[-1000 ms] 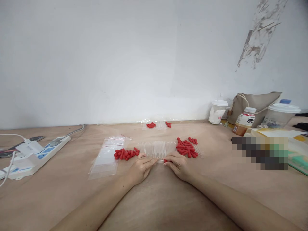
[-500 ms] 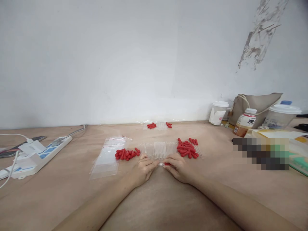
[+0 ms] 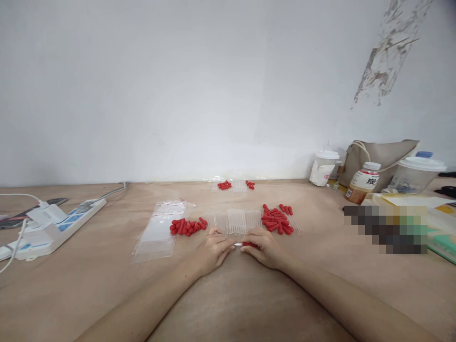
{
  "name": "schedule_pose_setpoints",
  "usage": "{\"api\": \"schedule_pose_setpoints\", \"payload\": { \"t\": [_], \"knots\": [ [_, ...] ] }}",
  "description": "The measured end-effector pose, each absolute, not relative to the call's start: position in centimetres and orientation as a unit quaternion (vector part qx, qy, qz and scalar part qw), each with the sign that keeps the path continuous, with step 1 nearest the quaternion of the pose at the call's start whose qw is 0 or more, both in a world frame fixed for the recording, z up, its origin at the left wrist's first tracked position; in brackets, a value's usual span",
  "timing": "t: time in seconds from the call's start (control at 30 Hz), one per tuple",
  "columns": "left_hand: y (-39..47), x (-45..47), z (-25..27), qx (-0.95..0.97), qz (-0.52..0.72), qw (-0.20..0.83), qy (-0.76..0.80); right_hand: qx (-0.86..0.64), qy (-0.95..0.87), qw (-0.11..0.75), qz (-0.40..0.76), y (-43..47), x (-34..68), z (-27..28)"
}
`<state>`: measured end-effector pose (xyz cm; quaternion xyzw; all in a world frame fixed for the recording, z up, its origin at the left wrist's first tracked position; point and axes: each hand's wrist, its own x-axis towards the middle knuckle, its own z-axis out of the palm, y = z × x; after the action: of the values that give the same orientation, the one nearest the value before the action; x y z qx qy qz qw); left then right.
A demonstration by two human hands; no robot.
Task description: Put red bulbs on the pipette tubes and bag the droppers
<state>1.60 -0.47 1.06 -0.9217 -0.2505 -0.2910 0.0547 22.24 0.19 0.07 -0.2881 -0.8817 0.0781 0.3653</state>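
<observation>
Between the fingertips of my left hand (image 3: 213,249) is one end of a clear thin tube (image 3: 238,244), like a glass dropper tube. The tube's other end meets a red rubber bulb (image 3: 250,244) pinched in my right hand (image 3: 264,248). How far the tube goes into the bulb cannot be made out. Just beyond both hands lies a row of clear tubes (image 3: 237,222), side by side on the table. A pile of red bulbs (image 3: 188,227) is left of the row, and another pile of red bulbs (image 3: 275,220) is right of it.
Clear zip bags (image 3: 160,232) lie to the left. A white power strip (image 3: 80,223) with plugs is farther left. Near the wall is a bag of red bulbs and tubes (image 3: 237,185). A lidded cup (image 3: 323,168), a bottle (image 3: 363,183) and a grey bag (image 3: 383,154) stand at right.
Both hands stay nearly in place, still pinching the tube and the bulb. A little more of the red bulb shows at my right fingertips. The view has shifted very slightly.
</observation>
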Motion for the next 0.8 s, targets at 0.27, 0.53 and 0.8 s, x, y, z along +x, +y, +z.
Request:
{"api": "schedule_pose_setpoints", "payload": {
  "t": [0.27,0.53,0.8],
  "knots": [
    [-0.1,1.4,0.7,-0.909,-0.33,0.037,-0.253,-0.256,-0.879,0.334,0.224,0.5,23.2,1.8],
    [0.0,1.1,0.5,-0.89,-0.351,0.027,-0.29,-0.315,-0.779,0.425,0.337,0.2,22.6,1.3],
    [-0.5,0.9,1.3,-0.886,-0.358,-0.014,-0.295,-0.328,-0.65,0.539,0.424,0.7,21.7,3.2]
  ]
}}
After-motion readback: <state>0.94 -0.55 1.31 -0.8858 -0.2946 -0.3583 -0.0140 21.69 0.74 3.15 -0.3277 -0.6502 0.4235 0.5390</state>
